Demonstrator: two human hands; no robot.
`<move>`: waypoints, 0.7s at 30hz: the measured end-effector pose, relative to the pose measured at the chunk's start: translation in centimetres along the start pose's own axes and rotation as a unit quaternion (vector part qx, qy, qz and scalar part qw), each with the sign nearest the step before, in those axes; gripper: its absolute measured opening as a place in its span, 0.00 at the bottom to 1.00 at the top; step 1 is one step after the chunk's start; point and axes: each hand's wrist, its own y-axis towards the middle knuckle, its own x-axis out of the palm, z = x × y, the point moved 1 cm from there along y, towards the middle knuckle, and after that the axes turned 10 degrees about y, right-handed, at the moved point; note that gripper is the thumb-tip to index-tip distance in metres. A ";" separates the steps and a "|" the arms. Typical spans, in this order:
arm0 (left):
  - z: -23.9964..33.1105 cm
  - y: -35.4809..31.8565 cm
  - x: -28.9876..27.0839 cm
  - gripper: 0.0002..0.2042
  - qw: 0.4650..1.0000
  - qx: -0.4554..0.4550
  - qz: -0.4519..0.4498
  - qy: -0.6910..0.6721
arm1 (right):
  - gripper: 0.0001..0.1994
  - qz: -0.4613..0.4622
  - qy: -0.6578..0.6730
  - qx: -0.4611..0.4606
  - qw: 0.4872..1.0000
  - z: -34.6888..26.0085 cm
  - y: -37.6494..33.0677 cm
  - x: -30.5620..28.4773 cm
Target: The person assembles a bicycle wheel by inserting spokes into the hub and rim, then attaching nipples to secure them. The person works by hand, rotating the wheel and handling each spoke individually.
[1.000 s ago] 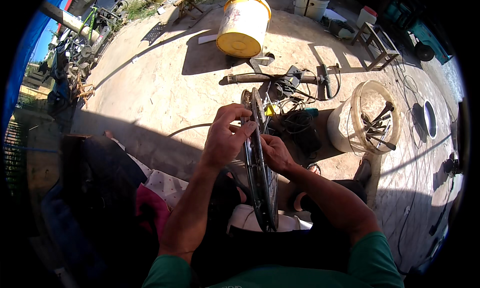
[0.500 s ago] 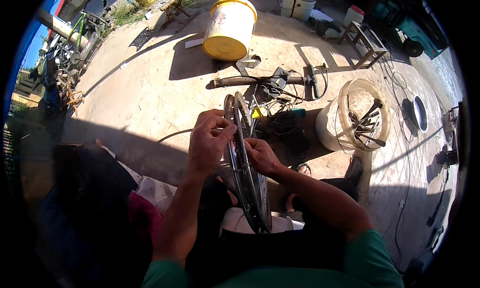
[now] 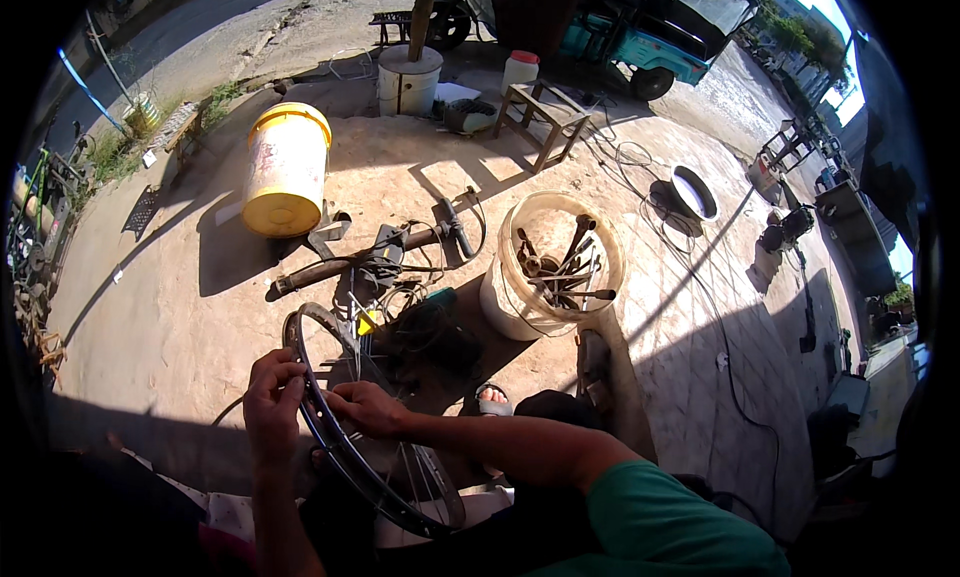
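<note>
A bicycle wheel (image 3: pixel 333 439) with a dark, shiny rim stands tilted on edge before me, its lower end by my lap. Thin spokes show inside the rim near the bottom. My left hand (image 3: pixel 272 402) is closed at the rim's upper left side, thumb and fingertips pinched against its outer face. Reaching across from the right, my right hand (image 3: pixel 368 409) has its fingers curled at the rim's inner side, just opposite. Whether a small part sits between the fingertips of either hand is too small to tell.
Beyond the wheel lie a floor pump (image 3: pixel 365 260) and tangled cables. A white bucket (image 3: pixel 507 282) of hand tools stands to the right. Farther off are a yellow-and-white bucket (image 3: pixel 287 167), a small stool frame (image 3: pixel 548 127), a round basin (image 3: pixel 693 193) and a teal three-wheeled vehicle (image 3: pixel 655 52).
My view has swung to the right, so the wheel, hands and buckets appear farther left. The wheel looks more tilted and its opening shows wider. Both hands stay at the rim.
</note>
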 end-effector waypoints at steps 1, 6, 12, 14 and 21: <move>-0.9 0.0 -0.4 0.08 0.998 0.050 -0.004 0.044 | 0.33 0.007 -0.006 -0.004 1.000 0.0 0.0 0.2; 0.5 -0.3 0.5 0.08 0.998 -0.051 0.015 -0.026 | 0.34 0.003 -0.004 0.013 1.000 0.5 0.2 0.0; 0.3 -0.1 0.0 0.11 0.999 -0.001 -0.028 -0.021 | 0.35 0.015 -0.024 0.004 1.000 -0.2 -0.1 -0.3; 0.6 -0.4 0.3 0.15 0.999 -0.015 0.004 -0.041 | 0.35 0.006 -0.019 0.014 1.000 -0.8 0.0 -0.2; 0.3 -0.3 -0.4 0.08 0.998 -0.061 -0.012 -0.024 | 0.27 0.002 0.045 0.009 0.999 0.9 0.4 0.2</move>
